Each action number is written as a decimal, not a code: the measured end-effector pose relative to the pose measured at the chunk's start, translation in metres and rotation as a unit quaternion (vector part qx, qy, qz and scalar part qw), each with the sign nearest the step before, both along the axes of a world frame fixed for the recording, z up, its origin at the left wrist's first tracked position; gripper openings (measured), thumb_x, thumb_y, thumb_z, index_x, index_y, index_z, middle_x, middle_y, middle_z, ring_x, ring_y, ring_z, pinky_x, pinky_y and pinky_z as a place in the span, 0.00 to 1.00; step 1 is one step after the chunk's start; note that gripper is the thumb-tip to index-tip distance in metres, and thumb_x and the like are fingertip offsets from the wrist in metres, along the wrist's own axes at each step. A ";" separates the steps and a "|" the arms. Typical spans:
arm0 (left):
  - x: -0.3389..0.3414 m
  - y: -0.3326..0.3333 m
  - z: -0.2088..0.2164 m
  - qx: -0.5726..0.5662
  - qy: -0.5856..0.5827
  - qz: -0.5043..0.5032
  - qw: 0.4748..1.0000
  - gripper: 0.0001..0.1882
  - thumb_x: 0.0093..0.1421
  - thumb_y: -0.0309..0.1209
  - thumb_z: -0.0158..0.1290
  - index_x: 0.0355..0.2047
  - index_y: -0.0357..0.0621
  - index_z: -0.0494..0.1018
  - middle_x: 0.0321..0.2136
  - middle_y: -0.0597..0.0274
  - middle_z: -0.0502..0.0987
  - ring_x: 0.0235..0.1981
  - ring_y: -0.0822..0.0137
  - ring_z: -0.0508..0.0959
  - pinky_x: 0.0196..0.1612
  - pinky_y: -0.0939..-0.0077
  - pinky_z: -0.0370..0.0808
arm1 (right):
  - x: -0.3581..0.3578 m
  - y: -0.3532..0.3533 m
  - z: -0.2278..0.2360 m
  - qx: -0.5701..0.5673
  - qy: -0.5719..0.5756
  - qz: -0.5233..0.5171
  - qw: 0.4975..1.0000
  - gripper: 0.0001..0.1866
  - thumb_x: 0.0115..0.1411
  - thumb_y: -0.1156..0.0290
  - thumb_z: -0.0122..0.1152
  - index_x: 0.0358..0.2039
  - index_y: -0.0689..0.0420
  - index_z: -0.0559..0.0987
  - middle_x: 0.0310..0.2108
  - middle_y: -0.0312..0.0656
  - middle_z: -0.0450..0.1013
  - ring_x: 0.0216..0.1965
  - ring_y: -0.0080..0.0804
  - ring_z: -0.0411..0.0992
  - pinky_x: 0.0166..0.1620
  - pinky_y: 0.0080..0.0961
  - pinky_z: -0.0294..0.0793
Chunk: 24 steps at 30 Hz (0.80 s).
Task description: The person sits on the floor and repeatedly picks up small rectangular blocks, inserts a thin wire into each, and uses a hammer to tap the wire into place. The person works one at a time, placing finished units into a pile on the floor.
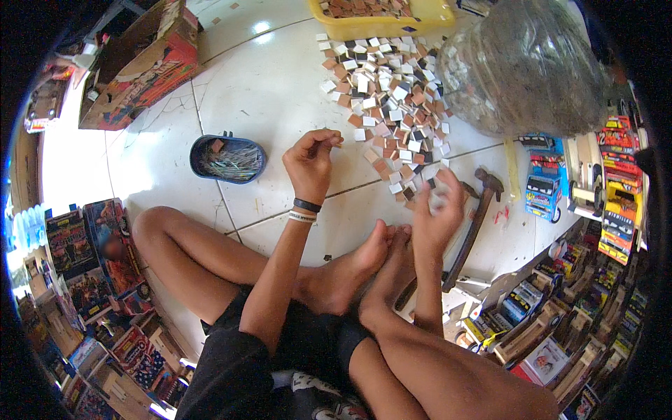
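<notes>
My left hand (309, 165), with bands at the wrist, is raised above the tiled floor. Its thumb and fingers are pinched together; anything between them is too small to make out. On the other side my right hand (439, 214), a little blurred, has thumb and fingers apart at the near edge of a pile of small square pieces (399, 98), white, brown and black. A hammer (472, 234) lies just right of that hand. Left of my left hand sits a blue oval dish (194, 164) with thin metal nails (234, 159) and one brown piece inside.
A yellow tub (381, 29) with brown pieces stands behind the pile, beside a big clear plastic bag (521, 70). A cardboard box (150, 70) is at the far left. Small wooden toy trucks (542, 192) line the right; more printed wooden items (98, 259) crowd the left.
</notes>
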State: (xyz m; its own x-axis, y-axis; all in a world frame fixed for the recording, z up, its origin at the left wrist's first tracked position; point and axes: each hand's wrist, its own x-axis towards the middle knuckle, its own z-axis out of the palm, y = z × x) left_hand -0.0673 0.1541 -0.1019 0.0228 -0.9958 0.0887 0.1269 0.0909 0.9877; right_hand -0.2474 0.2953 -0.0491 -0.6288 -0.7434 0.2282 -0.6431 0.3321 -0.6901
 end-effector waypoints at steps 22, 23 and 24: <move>0.002 0.000 -0.002 -0.060 -0.053 0.010 0.997 0.09 0.62 0.10 0.55 0.34 0.35 0.82 0.31 0.59 0.87 0.32 0.71 0.85 0.39 0.77 0.82 | 0.034 0.067 0.106 0.228 -0.183 0.171 0.941 0.32 0.72 0.72 0.53 0.75 0.51 0.60 0.48 0.58 0.78 0.43 0.54 0.80 0.46 0.44 0.81; 0.003 0.000 -0.001 -0.055 -0.050 0.005 0.997 0.09 0.62 0.10 0.55 0.34 0.35 0.82 0.31 0.59 0.87 0.32 0.71 0.85 0.39 0.77 0.82 | 0.036 0.063 0.108 0.237 -0.110 0.219 0.940 0.33 0.72 0.72 0.52 0.76 0.50 0.59 0.52 0.61 0.78 0.46 0.59 0.81 0.48 0.46 0.81; 0.003 0.000 0.000 -0.069 -0.063 0.013 0.995 0.09 0.62 0.10 0.55 0.34 0.35 0.82 0.31 0.59 0.87 0.32 0.71 0.85 0.39 0.77 0.82 | 0.037 0.059 0.108 0.224 -0.104 0.241 0.938 0.31 0.73 0.73 0.50 0.75 0.48 0.60 0.58 0.63 0.74 0.54 0.66 0.76 0.51 0.48 0.80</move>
State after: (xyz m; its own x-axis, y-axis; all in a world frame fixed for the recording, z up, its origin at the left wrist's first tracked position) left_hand -0.0640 0.1546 -0.1023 0.0277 -0.9730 0.2293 -0.0018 0.2293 0.9734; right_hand -0.2107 0.3542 0.0590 -0.1904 -0.9450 -0.2659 -0.6605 0.3237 -0.6774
